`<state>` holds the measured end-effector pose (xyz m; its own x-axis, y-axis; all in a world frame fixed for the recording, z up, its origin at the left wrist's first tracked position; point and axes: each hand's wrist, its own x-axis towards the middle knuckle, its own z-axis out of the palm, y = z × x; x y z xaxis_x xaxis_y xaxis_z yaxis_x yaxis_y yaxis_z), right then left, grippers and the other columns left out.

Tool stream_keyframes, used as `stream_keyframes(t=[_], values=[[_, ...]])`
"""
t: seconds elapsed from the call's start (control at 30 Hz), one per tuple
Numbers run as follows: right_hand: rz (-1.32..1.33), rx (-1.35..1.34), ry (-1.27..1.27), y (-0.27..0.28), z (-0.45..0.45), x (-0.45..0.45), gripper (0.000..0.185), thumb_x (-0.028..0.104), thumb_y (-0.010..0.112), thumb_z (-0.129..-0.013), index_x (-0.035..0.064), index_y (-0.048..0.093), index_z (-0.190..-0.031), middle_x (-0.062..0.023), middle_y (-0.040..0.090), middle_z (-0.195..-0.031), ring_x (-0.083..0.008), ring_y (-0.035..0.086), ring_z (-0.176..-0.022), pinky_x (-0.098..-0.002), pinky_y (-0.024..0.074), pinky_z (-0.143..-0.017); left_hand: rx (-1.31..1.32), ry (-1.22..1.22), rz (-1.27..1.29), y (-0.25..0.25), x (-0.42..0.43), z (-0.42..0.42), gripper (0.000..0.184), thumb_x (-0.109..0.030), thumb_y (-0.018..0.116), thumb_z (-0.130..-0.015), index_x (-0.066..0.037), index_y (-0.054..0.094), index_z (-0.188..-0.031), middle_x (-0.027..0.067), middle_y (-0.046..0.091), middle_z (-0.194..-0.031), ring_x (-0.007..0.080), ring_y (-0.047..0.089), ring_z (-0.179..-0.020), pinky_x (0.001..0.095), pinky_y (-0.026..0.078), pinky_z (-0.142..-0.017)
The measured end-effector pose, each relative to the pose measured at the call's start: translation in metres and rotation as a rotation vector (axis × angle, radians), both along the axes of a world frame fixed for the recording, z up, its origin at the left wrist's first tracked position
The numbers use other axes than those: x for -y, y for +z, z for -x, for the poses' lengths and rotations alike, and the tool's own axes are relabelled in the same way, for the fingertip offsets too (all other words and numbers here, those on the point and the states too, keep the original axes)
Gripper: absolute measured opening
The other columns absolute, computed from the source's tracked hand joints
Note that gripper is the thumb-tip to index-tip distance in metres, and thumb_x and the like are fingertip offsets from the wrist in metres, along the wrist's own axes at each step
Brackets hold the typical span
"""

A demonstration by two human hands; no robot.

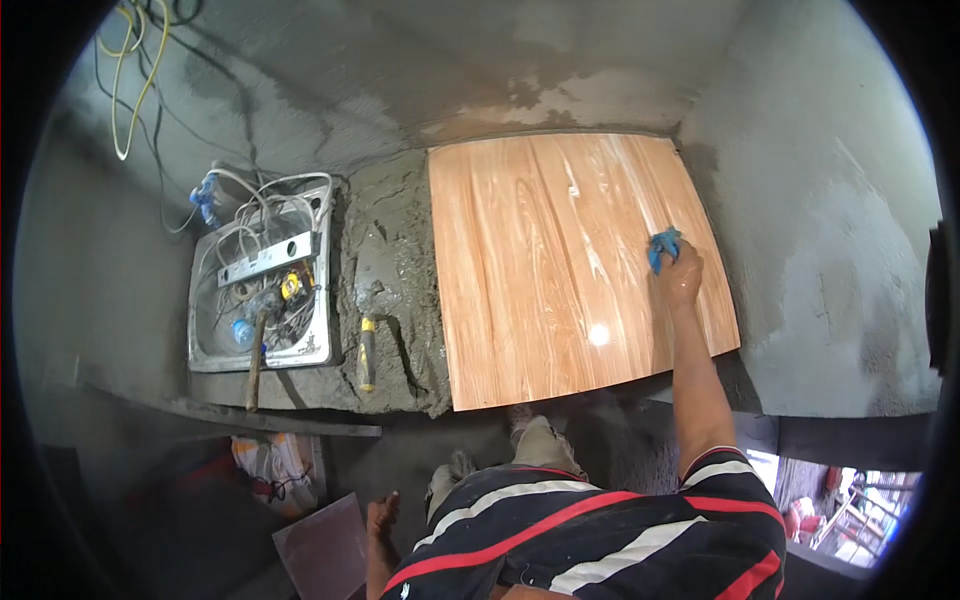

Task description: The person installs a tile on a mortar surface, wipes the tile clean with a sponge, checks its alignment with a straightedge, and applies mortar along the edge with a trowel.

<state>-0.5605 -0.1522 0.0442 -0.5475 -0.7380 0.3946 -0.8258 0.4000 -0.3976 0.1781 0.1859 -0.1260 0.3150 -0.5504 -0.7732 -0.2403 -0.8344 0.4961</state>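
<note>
My right hand [683,277] is closed on a crumpled blue cloth [662,246]. It presses the cloth to the right part of a large glossy wood-pattern tile [540,270]. Low beside my body, away from the work surface, hangs my left hand [381,514], holding nothing, its fingers loosely apart. Left of the tile, wet grey mortar [400,220] covers the counter. A trowel [367,355] with a yellow and black handle lies in that mortar.
A metal sink [325,340] at the left holds a spirit level [265,262], a yellow tape measure [292,285], cables and a long-handled hammer [256,365]. Cement walls [830,250] border the counter. Below are a white bag [275,465] and a square tile [325,548].
</note>
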Motion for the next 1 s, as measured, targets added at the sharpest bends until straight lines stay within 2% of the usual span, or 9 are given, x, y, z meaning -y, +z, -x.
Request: stream_keyframes(t=[0.2, 0.27, 0.3, 0.4, 0.47, 0.5, 0.73, 0.83, 1.0], values=[[-0.109, 0.380, 0.527, -0.004, -0.135, 0.010, 0.035, 0.009, 0.064, -0.087, 0.0021, 0.067, -0.121, -0.0197, 0.070, -0.107, -0.0337, 0.068, -0.097, -0.0431, 0.0538, -0.088, -0.117, -0.824, -0.111, -0.064, -0.085, -0.042, 0.029, -0.035, 0.076, -0.084, -0.008, 0.074, -0.094, 0.0101, 0.074, -0.098, 0.0283, 0.070, -0.085, 0.0417, 0.057, -0.074], [-0.210, 0.601, 0.667, 0.029, -0.176, -0.014, 0.037, 0.007, 0.062, -0.087, 0.0018, 0.066, -0.124, -0.0169, 0.072, -0.107, -0.0294, 0.070, -0.095, -0.0387, 0.0551, -0.086, 0.114, -1.050, -0.855, -0.075, -0.096, -0.040, 0.020, -0.028, 0.073, -0.085, -0.011, 0.075, -0.096, 0.0107, 0.075, -0.101, 0.0306, 0.072, -0.092, 0.0416, 0.058, -0.079], [-0.235, 0.797, 0.664, 0.052, -0.198, -0.022, 0.041, 0.005, 0.061, -0.086, 0.0004, 0.065, -0.127, -0.0137, 0.072, -0.109, -0.0259, 0.070, -0.097, -0.0358, 0.0552, -0.088, 0.162, -1.054, -0.359, -0.073, -0.108, -0.043, 0.021, -0.025, 0.068, -0.088, -0.013, 0.076, -0.104, 0.0123, 0.073, -0.112, 0.0310, 0.070, -0.103, 0.0410, 0.058, -0.084], [-0.019, 1.414, 0.747, 0.045, -0.243, -0.041, 0.046, 0.006, 0.064, -0.088, -0.0033, 0.060, -0.132, -0.0084, 0.070, -0.117, -0.0221, 0.069, -0.104, -0.0335, 0.0554, -0.093, 0.135, -1.012, 0.269, -0.099, -0.139, -0.078, 0.037, -0.023, 0.062, -0.089, -0.016, 0.073, -0.123, 0.0160, 0.068, -0.128, 0.0327, 0.068, -0.113, 0.0415, 0.057, -0.088], [0.283, 1.796, 0.744, 0.040, -0.269, -0.066, 0.058, 0.036, 0.071, -0.094, 0.0054, 0.054, -0.141, -0.0158, 0.065, -0.126, -0.0259, 0.067, -0.103, -0.0369, 0.0591, -0.084, -0.131, -0.034, -0.170, -0.095, -0.125, -0.078, 0.046, -0.030, 0.076, -0.086, -0.009, 0.072, -0.126, 0.0084, 0.073, -0.095, 0.0198, 0.064, -0.079, 0.0374, 0.050, -0.067], [0.352, 1.892, 0.769, 0.043, -0.284, -0.081, 0.064, 0.034, 0.076, -0.089, 0.0072, 0.053, -0.142, -0.0163, 0.063, -0.128, -0.0258, 0.065, -0.101, -0.0360, 0.0580, -0.080, -0.059, -0.018, -0.172, -0.105, -0.119, -0.092, 0.052, -0.033, 0.077, -0.085, -0.008, 0.070, -0.130, 0.0085, 0.073, -0.094, 0.0206, 0.064, -0.078, 0.0375, 0.050, -0.066], [0.212, 1.872, 1.089, 0.080, -0.458, -0.177, 0.105, 0.023, 0.100, -0.059, 0.0156, 0.046, -0.149, -0.0174, 0.053, -0.141, -0.0259, 0.058, -0.097, -0.0320, 0.0531, -0.061, -0.103, 0.129, -0.108, -0.146, -0.104, -0.239, 0.083, -0.047, 0.072, -0.088, 0.001, 0.046, -0.151, 0.0255, 0.045, -0.156, 0.0356, 0.043, -0.146, 0.0430, 0.038, -0.117], [-0.283, 2.042, 0.710, 0.069, -0.516, -0.196, 0.061, 0.034, 0.080, -0.087, 0.0088, 0.056, -0.137, -0.0191, 0.066, -0.120, -0.0288, 0.067, -0.098, -0.0369, 0.0584, -0.073, -0.169, -0.026, 0.042, -0.041, -0.049, -0.262, 0.081, -0.050, 0.069, -0.092, -0.001, 0.044, -0.153, 0.0224, 0.048, -0.154, 0.0329, 0.048, -0.142, 0.0426, 0.040, -0.115], [-0.649, 1.322, 0.902, 0.050, -0.667, -0.208, 0.032, 0.022, 0.059, -0.102, 0.0029, 0.067, -0.127, -0.0115, 0.073, -0.113, -0.0179, 0.069, -0.100, -0.0340, 0.0543, -0.091, -0.915, -0.106, 0.272, 0.114, 0.010, -0.231, 0.083, -0.055, 0.063, -0.098, -0.007, 0.034, -0.158, 0.0163, 0.055, -0.146, 0.0293, 0.057, -0.131, 0.0493, 0.051, -0.101]])
